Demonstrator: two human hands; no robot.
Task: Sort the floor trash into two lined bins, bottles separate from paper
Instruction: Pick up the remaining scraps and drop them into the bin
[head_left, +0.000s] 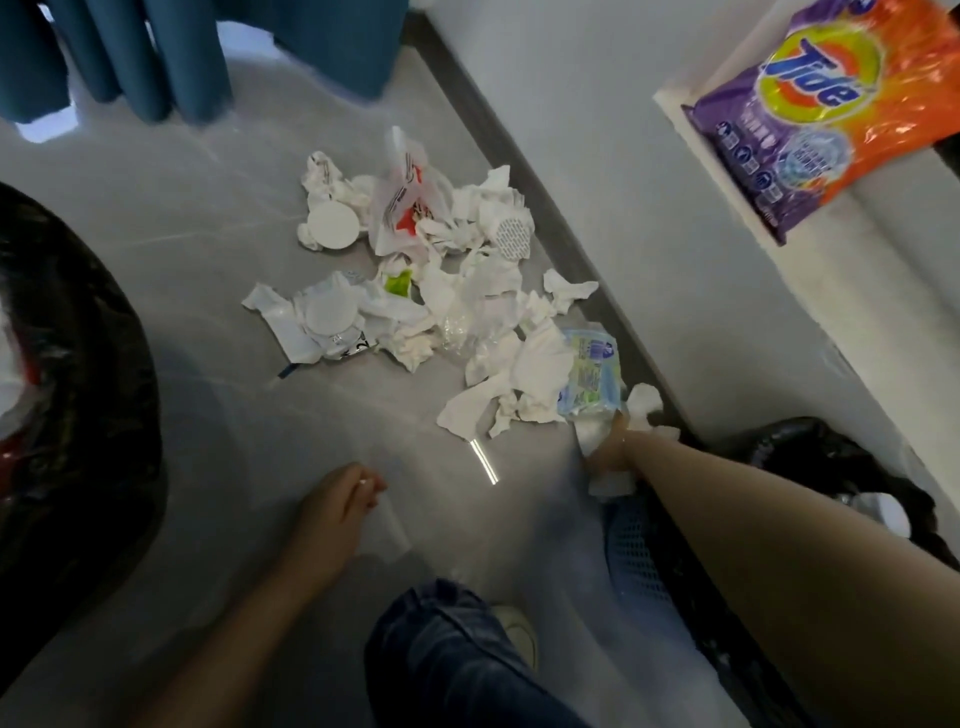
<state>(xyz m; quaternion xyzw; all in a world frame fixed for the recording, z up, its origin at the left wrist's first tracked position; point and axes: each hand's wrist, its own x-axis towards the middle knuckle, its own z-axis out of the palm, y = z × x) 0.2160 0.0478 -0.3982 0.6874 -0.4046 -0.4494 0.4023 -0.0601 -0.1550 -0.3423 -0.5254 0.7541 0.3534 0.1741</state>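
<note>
Right hand (615, 447) is down at the near right edge of the pile (441, 312), fingers closed on crumpled tissue (613, 480), just beside the right bin (810, 457). Left hand (340, 501) hangs loosely curled over the floor, something small and white at its fingertips, though I cannot tell what. Best play, I'd say: gather a full wad, lift it clear over the liner's rim, and keep that blue-green packet (595, 374) from riding along.
</note>
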